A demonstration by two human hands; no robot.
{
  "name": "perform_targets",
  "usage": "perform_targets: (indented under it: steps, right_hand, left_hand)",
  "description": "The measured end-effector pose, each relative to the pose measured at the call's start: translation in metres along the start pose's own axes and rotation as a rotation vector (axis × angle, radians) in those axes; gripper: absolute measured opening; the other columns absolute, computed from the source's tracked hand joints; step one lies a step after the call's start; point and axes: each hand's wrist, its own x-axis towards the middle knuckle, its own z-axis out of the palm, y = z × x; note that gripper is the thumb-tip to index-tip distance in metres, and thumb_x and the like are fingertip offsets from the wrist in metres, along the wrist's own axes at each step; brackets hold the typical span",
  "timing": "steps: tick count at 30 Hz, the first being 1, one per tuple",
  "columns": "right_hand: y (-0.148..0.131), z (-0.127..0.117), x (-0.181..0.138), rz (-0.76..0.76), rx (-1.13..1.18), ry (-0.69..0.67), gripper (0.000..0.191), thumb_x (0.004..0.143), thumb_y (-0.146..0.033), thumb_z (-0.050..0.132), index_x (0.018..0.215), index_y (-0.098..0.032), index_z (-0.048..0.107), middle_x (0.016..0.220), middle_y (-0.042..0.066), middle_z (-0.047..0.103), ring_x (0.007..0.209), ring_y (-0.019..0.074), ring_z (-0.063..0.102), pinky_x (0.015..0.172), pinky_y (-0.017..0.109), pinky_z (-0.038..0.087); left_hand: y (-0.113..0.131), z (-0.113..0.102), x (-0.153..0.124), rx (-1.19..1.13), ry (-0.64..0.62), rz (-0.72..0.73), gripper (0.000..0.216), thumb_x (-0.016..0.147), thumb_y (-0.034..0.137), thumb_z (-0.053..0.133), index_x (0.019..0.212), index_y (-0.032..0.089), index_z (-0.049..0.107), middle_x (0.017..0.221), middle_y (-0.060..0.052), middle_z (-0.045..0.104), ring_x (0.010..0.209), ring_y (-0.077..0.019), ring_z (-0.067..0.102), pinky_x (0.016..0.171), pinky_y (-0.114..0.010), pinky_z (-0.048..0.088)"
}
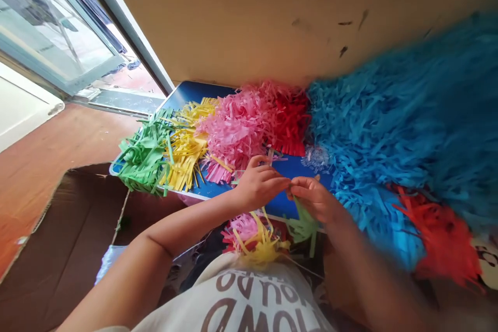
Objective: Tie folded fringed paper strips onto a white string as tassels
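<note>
My right hand (314, 198) is closed round the top of a green paper tassel (304, 225), whose cut strips hang down past the table's near edge. My left hand (261, 184) meets it there, fingertips pressed together at the tassel's tip; what they pinch is too small to make out. Below my hands, a yellow tassel (265, 246) and a pink tassel (243, 225) lie near my lap. Just beyond my left hand is a heap of pink fringed tassels (241, 124) on the blue table (288, 166).
Green tassels (144, 153), yellow tassels (189, 153) and red tassels (288, 122) lie along the table. A big blue fringe pile (381, 119) covers the right side, with a red tassel (443, 233) on it. A cardboard box (73, 223) stands lower left, near an open doorway.
</note>
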Motion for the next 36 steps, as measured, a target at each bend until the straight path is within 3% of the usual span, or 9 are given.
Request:
perform_targets:
  steps: [5, 9, 18, 22, 25, 26, 28, 32, 36]
  right_hand:
    - [0.019, 0.021, -0.004, -0.115, 0.215, 0.259, 0.034, 0.05, -0.042, 0.093, 0.064, -0.022, 0.069, 0.062, -0.003, 0.063, 0.045, 0.0056, 0.043, 0.041, 0.019, 0.032]
    - [0.022, 0.033, -0.004, -0.202, 0.289, 0.349, 0.033, 0.055, -0.037, 0.092, 0.075, -0.025, 0.068, 0.062, -0.006, 0.06, 0.044, 0.0052, 0.045, 0.041, 0.018, 0.037]
    - [0.025, 0.044, 0.0, -0.364, 0.234, 0.385, 0.024, 0.063, -0.032, 0.087, 0.068, -0.024, 0.065, 0.069, -0.005, 0.055, 0.052, 0.0061, 0.047, 0.046, 0.02, 0.037]
    - [0.022, 0.01, 0.024, -0.451, -0.062, 0.398, 0.021, 0.073, -0.042, 0.076, 0.075, -0.023, 0.067, 0.071, -0.002, 0.057, 0.055, 0.0098, 0.049, 0.049, 0.024, 0.038]
    - [0.013, -0.038, 0.066, -0.359, -0.724, 0.653, 0.028, 0.085, -0.042, 0.059, 0.094, -0.019, 0.072, 0.075, 0.004, 0.067, 0.062, 0.0163, 0.059, 0.06, 0.03, 0.047]
    - [0.009, -0.052, 0.082, -0.309, -0.983, 0.68, 0.027, 0.085, -0.037, 0.058, 0.096, -0.018, 0.073, 0.083, 0.007, 0.07, 0.072, 0.0189, 0.064, 0.071, 0.033, 0.05]
    - [0.004, -0.073, 0.109, -0.247, -1.203, 0.681, 0.021, 0.081, -0.026, 0.061, 0.092, -0.015, 0.075, 0.093, 0.012, 0.072, 0.087, 0.024, 0.066, 0.084, 0.037, 0.049]
    - [-0.002, -0.081, 0.137, -0.172, -1.316, 0.644, 0.015, 0.074, -0.014, 0.062, 0.078, -0.016, 0.076, 0.09, 0.014, 0.072, 0.09, 0.0269, 0.066, 0.086, 0.038, 0.048]
    - [-0.009, -0.067, 0.117, -0.216, -1.331, 0.688, 0.019, 0.078, -0.016, 0.059, 0.086, -0.016, 0.076, 0.097, 0.014, 0.072, 0.094, 0.0274, 0.067, 0.088, 0.041, 0.049]
  left_hand:
    - [0.014, 0.01, -0.008, -0.238, 0.199, -0.198, 0.023, 0.097, 0.034, 0.057, 0.091, 0.02, 0.074, 0.09, -0.006, 0.076, 0.084, -0.0134, 0.07, 0.083, -0.029, 0.053]
    - [0.027, 0.018, -0.012, -0.312, 0.303, -0.338, 0.024, 0.095, 0.036, 0.058, 0.092, 0.019, 0.075, 0.088, -0.008, 0.073, 0.079, -0.0146, 0.068, 0.072, -0.027, 0.056]
    - [0.023, 0.02, -0.014, -0.429, 0.334, -0.304, 0.019, 0.094, 0.032, 0.061, 0.093, 0.018, 0.075, 0.084, -0.008, 0.073, 0.079, -0.0152, 0.068, 0.074, -0.027, 0.055]
    - [0.01, 0.021, -0.016, -0.577, 0.334, -0.413, 0.019, 0.093, 0.033, 0.063, 0.086, 0.016, 0.069, 0.086, -0.009, 0.073, 0.083, -0.0165, 0.068, 0.078, -0.029, 0.054]
    - [0.002, 0.018, -0.015, -1.004, 0.313, -0.648, 0.027, 0.093, 0.042, 0.061, 0.086, 0.016, 0.059, 0.084, -0.007, 0.072, 0.074, -0.0145, 0.067, 0.07, -0.027, 0.053]
    - [0.001, 0.017, -0.013, -1.149, 0.308, -0.722, 0.031, 0.092, 0.046, 0.062, 0.086, 0.016, 0.055, 0.079, -0.004, 0.07, 0.066, -0.0121, 0.065, 0.064, -0.024, 0.052]
    - [0.0, 0.017, -0.011, -1.344, 0.311, -0.824, 0.038, 0.087, 0.051, 0.067, 0.084, 0.017, 0.049, 0.069, 0.002, 0.064, 0.052, -0.0074, 0.055, 0.054, -0.02, 0.046]
    - [-0.002, 0.017, -0.008, -1.37, 0.345, -0.955, 0.044, 0.078, 0.054, 0.075, 0.081, 0.015, 0.054, 0.064, 0.004, 0.058, 0.049, -0.0038, 0.045, 0.049, -0.016, 0.036]
    - [-0.005, 0.016, -0.012, -1.331, 0.306, -1.053, 0.049, 0.073, 0.058, 0.076, 0.085, 0.011, 0.068, 0.064, 0.002, 0.058, 0.05, -0.0032, 0.041, 0.048, -0.017, 0.029]
